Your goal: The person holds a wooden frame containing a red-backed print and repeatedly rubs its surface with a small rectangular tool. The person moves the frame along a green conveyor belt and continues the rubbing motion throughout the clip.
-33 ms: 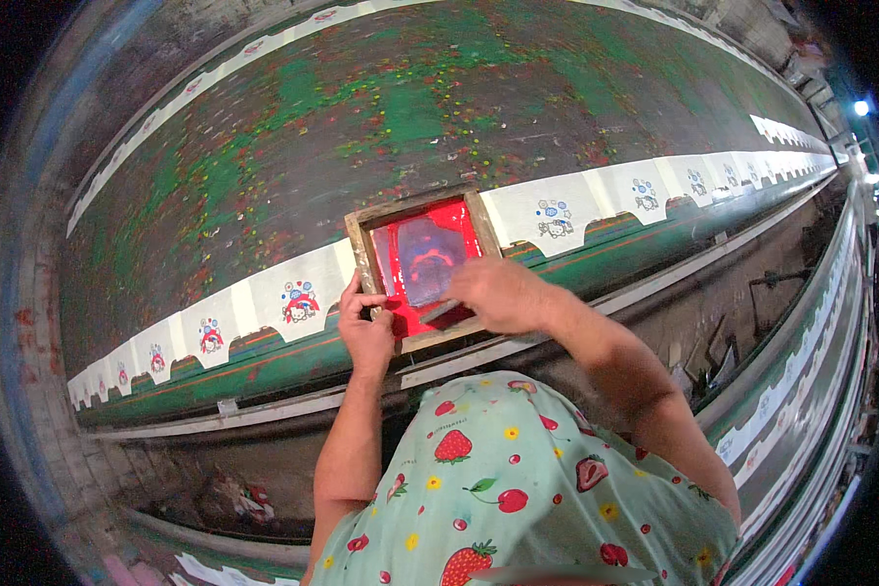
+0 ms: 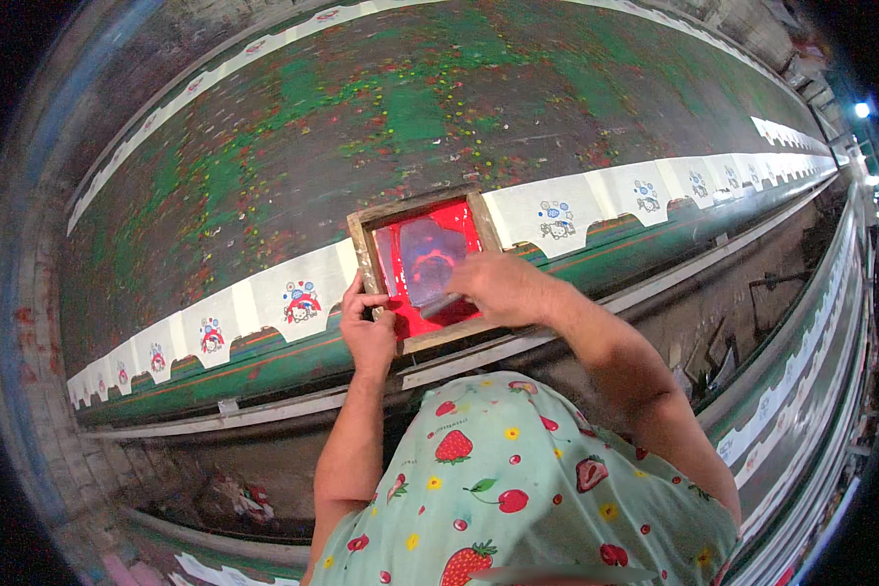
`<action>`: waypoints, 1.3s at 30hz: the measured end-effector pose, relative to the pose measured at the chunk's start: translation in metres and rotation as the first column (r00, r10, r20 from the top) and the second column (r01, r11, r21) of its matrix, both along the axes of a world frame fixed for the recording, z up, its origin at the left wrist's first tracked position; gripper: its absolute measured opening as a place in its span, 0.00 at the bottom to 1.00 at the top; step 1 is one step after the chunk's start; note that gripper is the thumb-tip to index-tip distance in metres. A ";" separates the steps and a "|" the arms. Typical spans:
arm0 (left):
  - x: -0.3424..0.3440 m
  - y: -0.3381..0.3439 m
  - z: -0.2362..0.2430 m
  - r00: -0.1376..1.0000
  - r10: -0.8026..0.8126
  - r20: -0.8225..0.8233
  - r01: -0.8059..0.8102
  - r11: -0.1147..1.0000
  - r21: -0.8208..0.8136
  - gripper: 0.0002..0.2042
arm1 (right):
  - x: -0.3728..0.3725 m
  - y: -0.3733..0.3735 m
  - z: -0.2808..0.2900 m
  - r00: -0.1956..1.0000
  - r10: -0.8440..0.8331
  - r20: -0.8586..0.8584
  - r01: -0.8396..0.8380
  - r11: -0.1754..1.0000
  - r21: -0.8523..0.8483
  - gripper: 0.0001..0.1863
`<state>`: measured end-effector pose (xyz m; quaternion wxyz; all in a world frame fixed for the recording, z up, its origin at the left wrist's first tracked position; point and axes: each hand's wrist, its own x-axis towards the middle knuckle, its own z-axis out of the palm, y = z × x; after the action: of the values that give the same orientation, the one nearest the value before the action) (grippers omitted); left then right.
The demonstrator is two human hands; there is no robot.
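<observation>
A wooden-framed printing screen (image 2: 364, 256) lies over the white strip on the long table. Wet red ink (image 2: 400, 317) coats the inner border of its mesh, around a paler purple middle. My left hand (image 2: 369, 337) grips the frame's near left side, with thumb and fingers bent round the wood. Over the near right part of the mesh, my right hand (image 2: 503, 288) is closed on a squeegee (image 2: 438, 307), whose dark edge reaches left from under the fingers. The hand hides most of that tool.
White fabric pieces run along the table edge. Those on the left bear a printed cartoon with red (image 2: 303, 303); those on the right show blue and black outlines (image 2: 557, 221). A pale rail (image 2: 264, 412) borders the table's near side. The dark tabletop (image 2: 313, 146) is speckled with paint.
My right hand and the squeegee have shifted very slightly away from me over the mesh. The left hand keeps its grip on the frame.
</observation>
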<state>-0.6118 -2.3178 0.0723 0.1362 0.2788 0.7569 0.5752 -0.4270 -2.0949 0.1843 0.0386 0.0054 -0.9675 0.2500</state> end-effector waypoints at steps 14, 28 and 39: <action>-0.017 0.010 0.006 0.944 -0.045 0.326 -0.004 0.989 0.148 0.15 | -0.085 0.062 -0.021 0.960 -0.270 -0.069 0.274 0.961 0.050 0.19; -0.019 0.013 0.014 0.982 -0.053 0.183 0.045 0.998 0.049 0.12 | -0.001 -0.048 -0.032 0.968 -0.233 -0.089 0.241 0.966 0.096 0.23; -0.007 0.009 0.010 0.994 -0.064 -0.090 0.061 0.997 -0.038 0.12 | 0.031 -0.072 -0.021 0.975 -0.223 0.006 0.223 0.975 -0.003 0.22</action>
<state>-0.6188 -2.3084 0.0827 0.1242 0.3259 0.7634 0.5437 -0.3956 -2.1673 0.1629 0.0638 -0.1041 -0.9616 0.2458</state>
